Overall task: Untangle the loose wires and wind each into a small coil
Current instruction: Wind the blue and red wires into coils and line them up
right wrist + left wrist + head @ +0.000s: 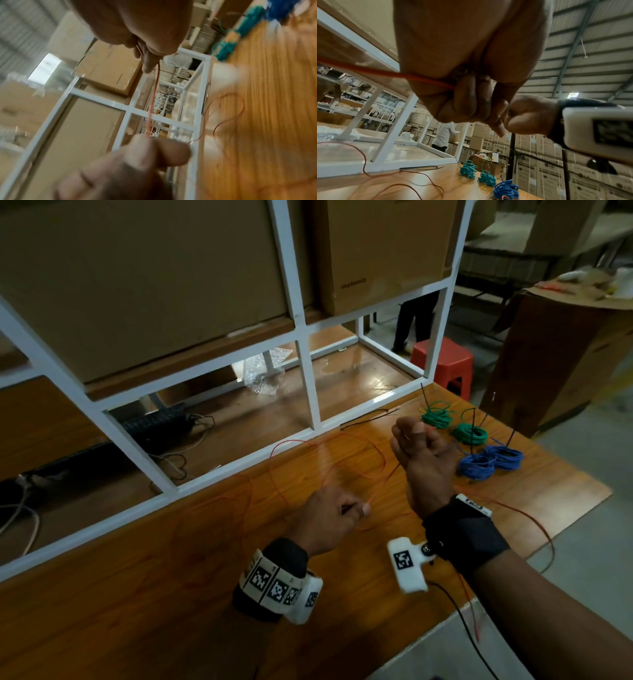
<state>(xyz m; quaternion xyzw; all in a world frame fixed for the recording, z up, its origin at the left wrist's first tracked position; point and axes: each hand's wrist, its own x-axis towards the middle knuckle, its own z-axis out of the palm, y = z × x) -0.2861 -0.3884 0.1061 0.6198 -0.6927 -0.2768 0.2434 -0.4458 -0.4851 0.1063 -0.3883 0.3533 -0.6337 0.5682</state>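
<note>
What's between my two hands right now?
A taut stretch of the red wire runs from right hand to left hand, clearest in the right wrist view.

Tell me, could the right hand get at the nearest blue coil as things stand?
Probably yes, once freed. The blue coil lies on the table just beside the right hand with nothing between them, but that hand pinches the red wire, held also by the left hand.

Wooden table [205, 594] bears green coils [470, 433], blue coils [476, 466], loose red wire [380, 455].
</note>
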